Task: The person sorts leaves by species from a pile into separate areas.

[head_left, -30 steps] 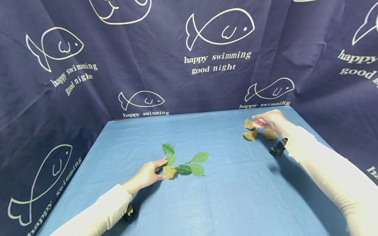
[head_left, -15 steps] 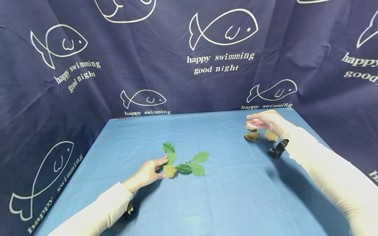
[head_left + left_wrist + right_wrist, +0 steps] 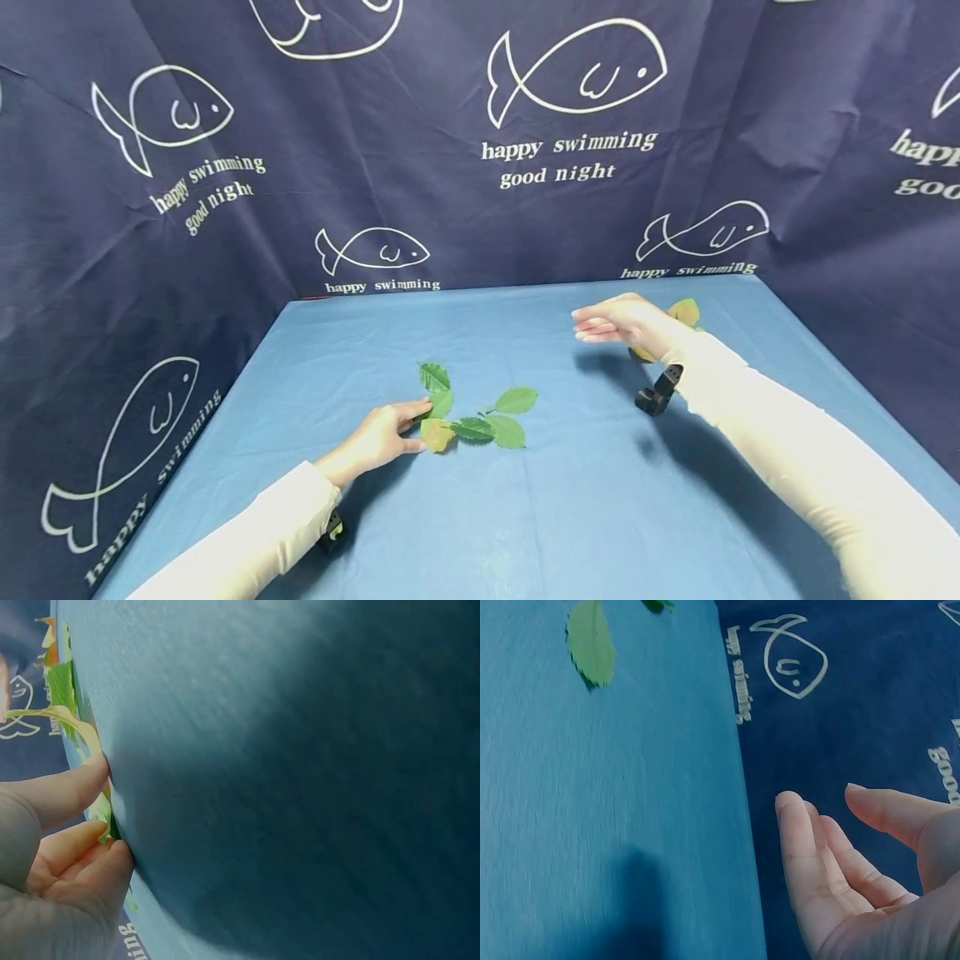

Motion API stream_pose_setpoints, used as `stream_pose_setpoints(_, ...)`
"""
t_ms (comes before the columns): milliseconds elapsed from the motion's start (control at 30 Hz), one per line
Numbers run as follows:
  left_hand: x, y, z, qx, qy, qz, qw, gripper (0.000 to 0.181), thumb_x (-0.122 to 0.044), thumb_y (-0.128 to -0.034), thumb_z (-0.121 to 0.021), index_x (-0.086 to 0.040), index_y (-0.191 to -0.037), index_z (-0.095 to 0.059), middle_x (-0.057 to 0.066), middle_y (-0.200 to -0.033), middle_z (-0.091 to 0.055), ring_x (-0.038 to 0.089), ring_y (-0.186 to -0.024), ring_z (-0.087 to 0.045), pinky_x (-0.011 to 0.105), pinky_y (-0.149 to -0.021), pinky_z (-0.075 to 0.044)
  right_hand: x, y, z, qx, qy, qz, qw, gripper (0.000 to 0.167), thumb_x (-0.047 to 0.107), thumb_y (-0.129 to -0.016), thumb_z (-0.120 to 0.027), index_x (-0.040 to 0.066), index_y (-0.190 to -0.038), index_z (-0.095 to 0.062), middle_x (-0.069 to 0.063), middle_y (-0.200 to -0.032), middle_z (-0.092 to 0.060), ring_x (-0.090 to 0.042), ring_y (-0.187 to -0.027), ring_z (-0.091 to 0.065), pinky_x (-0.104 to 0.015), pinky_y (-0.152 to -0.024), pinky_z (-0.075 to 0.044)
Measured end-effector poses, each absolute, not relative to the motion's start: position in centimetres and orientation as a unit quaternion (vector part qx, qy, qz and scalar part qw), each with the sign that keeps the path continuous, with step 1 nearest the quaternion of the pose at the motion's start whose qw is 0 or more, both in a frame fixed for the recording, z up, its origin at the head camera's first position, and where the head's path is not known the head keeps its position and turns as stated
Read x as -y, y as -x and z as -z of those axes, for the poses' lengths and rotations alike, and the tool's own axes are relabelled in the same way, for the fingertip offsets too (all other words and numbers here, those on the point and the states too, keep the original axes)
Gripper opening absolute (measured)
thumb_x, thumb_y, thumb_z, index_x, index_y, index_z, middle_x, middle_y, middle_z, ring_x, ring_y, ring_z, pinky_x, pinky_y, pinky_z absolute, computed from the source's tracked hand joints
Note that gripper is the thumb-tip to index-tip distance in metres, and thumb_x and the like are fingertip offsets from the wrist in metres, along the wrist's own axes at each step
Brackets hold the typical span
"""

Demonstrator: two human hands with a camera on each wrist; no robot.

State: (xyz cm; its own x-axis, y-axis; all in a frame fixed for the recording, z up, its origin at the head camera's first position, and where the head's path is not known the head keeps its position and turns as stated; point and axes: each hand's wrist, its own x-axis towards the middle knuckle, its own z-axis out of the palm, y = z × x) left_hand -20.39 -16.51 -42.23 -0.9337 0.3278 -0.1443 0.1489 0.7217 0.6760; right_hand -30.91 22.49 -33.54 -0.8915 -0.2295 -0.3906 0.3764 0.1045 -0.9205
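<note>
While the left hand [image 3: 378, 437] rests with loose fingers on a cluster of leaves [image 3: 472, 429], we see the right hand [image 3: 628, 323] hover, released, over a blue table [image 3: 555, 517].
The left hand touches a green leaf [image 3: 441, 404], its thumb beside a yellow leaf [image 3: 437, 435]; four more green leaves [image 3: 508, 432] lie near. Toward the table's far right, the right hand and a white sleeve [image 3: 795, 475] partly block our sight of yellowish leaves [image 3: 684, 312]. A dark fish-printed curtain [image 3: 495, 217] hangs behind.
</note>
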Motion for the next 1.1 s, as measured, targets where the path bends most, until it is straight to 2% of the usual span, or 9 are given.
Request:
stream_pose_setpoints(33, 16.6, 20.4, 42.3, -0.918, -0.131, -0.352, 0.129, 0.067, -0.003, -0.0805, -0.076, -0.008, -0.142, -0.05, 0.008, -0.152, -0.042, 0.03, -0.135, -0.045, 0.038, -0.105, -0.049, -22.1, 30.9, 33.7, -0.71, -0.048, 0.665, 0.227, 0.04, 0.004, -0.092, -0.064, -0.011, -0.127, -0.053, -0.009, -0.087, -0.074, -0.016, -0.082, -0.072, -0.036, -0.097, -0.055)
stream_pose_setpoints(200, 16.7, 20.4, 42.4, -0.915, -0.135, -0.358, 0.13, 0.065, -0.003, -0.0814, -0.075, -0.006, -0.141, -0.05, 0.01, -0.152, -0.042, 0.032, -0.136, -0.044, 0.039, -0.106, -0.048, -19.8, 30.9, 34.3, -0.717, -0.035, 0.655, 0.235, 0.042, 0.005, -0.091, -0.066, -0.012, -0.127, -0.054, -0.014, -0.095, -0.073, -0.018, -0.082, -0.072, -0.037, -0.095, -0.057)
stream_pose_setpoints(333, 16.6, 20.4, 42.4, -0.913, -0.127, -0.363, 0.132, 0.064, -0.003, -0.0819, -0.075, -0.007, -0.141, -0.051, 0.009, -0.152, -0.042, 0.031, -0.135, -0.045, 0.038, -0.106, -0.048, -18.0, 30.6, 34.6, -0.727, -0.027, 0.638, 0.253, 0.044, 0.005, -0.091, -0.066, -0.013, -0.129, -0.053, -0.015, -0.093, -0.073, -0.019, -0.081, -0.073, -0.042, -0.099, -0.054)
stream_pose_setpoints(500, 16.6, 20.5, 42.4, -0.915, -0.133, -0.356, 0.131, 0.061, -0.003, -0.0832, -0.073, -0.006, -0.14, -0.051, 0.009, -0.152, -0.042, 0.031, -0.135, -0.046, 0.037, -0.105, -0.049, -16.0, 30.1, 34.7, -0.734, 0.002, 0.616, 0.286, 0.046, 0.007, -0.092, -0.065, -0.014, -0.131, -0.051, -0.013, -0.09, -0.072, -0.024, -0.091, -0.072, -0.042, -0.099, -0.053)
stream_pose_setpoints(600, 16.5, 20.5, 42.3, -0.917, -0.135, -0.352, 0.128, 0.06, -0.004, -0.0839, -0.073, -0.006, -0.14, -0.051, 0.01, -0.151, -0.042, 0.03, -0.134, -0.046, 0.037, -0.105, -0.049, -14.9, 29.8, 34.7, -0.732, 0.018, 0.614, 0.296, 0.046, 0.007, -0.092, -0.065, -0.014, -0.131, -0.051, -0.019, -0.1, -0.072, -0.028, -0.099, -0.07, -0.041, -0.097, -0.055)
stream_pose_setpoints(767, 16.5, 20.6, 42.2, -0.919, -0.132, -0.349, 0.126, 0.06, -0.005, -0.0842, -0.073, -0.007, -0.14, -0.052, 0.009, -0.151, -0.043, 0.03, -0.133, -0.048, 0.037, -0.105, -0.05, -12.8, 29.1, 34.9, -0.731, 0.031, 0.608, 0.307, 0.042, 0.008, -0.09, -0.067, -0.012, -0.126, -0.056, -0.031, -0.12, -0.062, -0.028, -0.096, -0.071, -0.041, -0.096, -0.056)
stream_pose_setpoints(867, 16.5, 20.6, 42.2, -0.92, -0.135, -0.346, 0.128, 0.06, -0.007, -0.0844, -0.073, -0.007, -0.14, -0.052, 0.009, -0.151, -0.042, 0.03, -0.133, -0.048, 0.037, -0.105, -0.049, -11.8, 28.7, 35.1, -0.731, 0.046, 0.605, 0.313, 0.04, 0.007, -0.09, -0.067, -0.012, -0.124, -0.059, -0.03, -0.117, -0.064, -0.03, -0.097, -0.071, -0.044, -0.098, -0.054)
stream_pose_setpoints(967, 16.5, 20.6, 42.2, -0.92, -0.143, -0.342, 0.126, 0.06, -0.007, -0.0846, -0.073, -0.006, -0.141, -0.051, 0.01, -0.151, -0.042, 0.03, -0.134, -0.047, 0.038, -0.105, -0.049, -11.0, 28.3, 35.1, -0.731, 0.073, 0.6, 0.317, 0.039, 0.006, -0.09, -0.066, -0.014, -0.123, -0.058, -0.027, -0.114, -0.067, -0.035, -0.105, -0.067, -0.046, -0.1, -0.053)
stream_pose_setpoints(1100, 16.7, 20.6, 42.1, -0.921, -0.153, -0.337, 0.122, 0.059, -0.008, -0.0852, -0.073, -0.005, -0.14, -0.051, 0.012, -0.151, -0.042, 0.031, -0.134, -0.046, 0.039, -0.105, -0.049, -10.0, 27.9, 35.3, -0.731, 0.101, 0.592, 0.326, 0.038, 0.006, -0.09, -0.066, -0.013, -0.122, -0.06, -0.024, -0.113, -0.069, -0.039, -0.112, -0.064, -0.044, -0.099, -0.054)
